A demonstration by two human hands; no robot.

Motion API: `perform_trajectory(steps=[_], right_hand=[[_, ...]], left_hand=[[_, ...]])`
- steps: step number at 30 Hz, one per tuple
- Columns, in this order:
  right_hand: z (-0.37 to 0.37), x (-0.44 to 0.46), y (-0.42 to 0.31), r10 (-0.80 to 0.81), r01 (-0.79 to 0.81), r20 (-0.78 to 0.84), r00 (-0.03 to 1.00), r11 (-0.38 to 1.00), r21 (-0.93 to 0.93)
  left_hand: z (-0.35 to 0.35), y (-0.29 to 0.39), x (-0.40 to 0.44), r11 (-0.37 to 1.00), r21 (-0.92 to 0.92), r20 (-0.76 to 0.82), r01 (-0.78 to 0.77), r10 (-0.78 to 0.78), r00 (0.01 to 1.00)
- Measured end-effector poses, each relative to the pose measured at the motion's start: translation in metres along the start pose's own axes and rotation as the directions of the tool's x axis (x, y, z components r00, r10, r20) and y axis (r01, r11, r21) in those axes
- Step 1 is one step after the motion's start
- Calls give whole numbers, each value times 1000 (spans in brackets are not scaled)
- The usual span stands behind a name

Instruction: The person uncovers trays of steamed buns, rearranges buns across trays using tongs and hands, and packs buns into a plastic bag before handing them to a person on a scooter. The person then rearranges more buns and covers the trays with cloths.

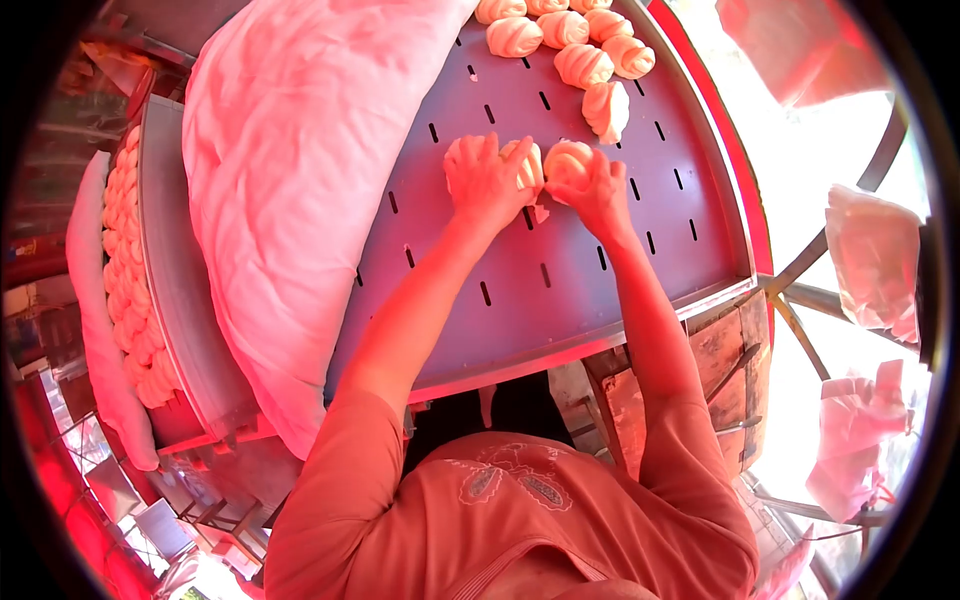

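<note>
Purplish metal is forming the slotted tray, the broadest thing in view. Pale, creased cloth is covering the tray's left side and bulging past its near left corner. Beyond the tray's near edge, the person's short-sleeved shirt is filling the bottom of the view. Left of the tray, many dough pieces are lying packed together beside another length of cloth. Right of the tray, plastic bags are hanging in strong light.

Both bare forearms are slanting across the tray's near edge and converging over its middle. The left hand is lying back upward, fingers pointing toward the tray's far edge; the right hand is leaning inward, fingers curling. At the tray's middle, the left roll is sitting against the thumb side of the left hand, whose grip is closing partway around it, the underside staying hidden. Just beside it, the right roll is resting inside the right grip, with fingers curving round its right and near sides.

Toward the tray's far right, more rolls are sitting in a cluster. Pale embroidery is marking the shirt near the tray's front edge. Small dough scrap is lying on the tray just below the left roll.
</note>
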State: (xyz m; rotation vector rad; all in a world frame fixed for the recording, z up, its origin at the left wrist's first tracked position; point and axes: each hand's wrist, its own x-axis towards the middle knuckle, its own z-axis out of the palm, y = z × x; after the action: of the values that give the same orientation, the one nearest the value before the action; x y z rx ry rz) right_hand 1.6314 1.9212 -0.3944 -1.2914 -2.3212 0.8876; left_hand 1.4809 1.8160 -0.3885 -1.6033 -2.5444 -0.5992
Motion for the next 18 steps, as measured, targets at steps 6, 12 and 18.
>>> perform_trajectory(steps=[6,12,18], right_hand=[[-47,52,6,15,-20,128,992,999,38],[-1,143,37,-72,29,-204,976,978,-204],[-56,98,87,87,-346,342,936,410,844]], left_hand=[[-24,6,13,989,12,336,144,-140,931],[-26,7,3,992,70,354,106,-124,927],[-3,-10,6,994,-17,299,104,-94,950]])
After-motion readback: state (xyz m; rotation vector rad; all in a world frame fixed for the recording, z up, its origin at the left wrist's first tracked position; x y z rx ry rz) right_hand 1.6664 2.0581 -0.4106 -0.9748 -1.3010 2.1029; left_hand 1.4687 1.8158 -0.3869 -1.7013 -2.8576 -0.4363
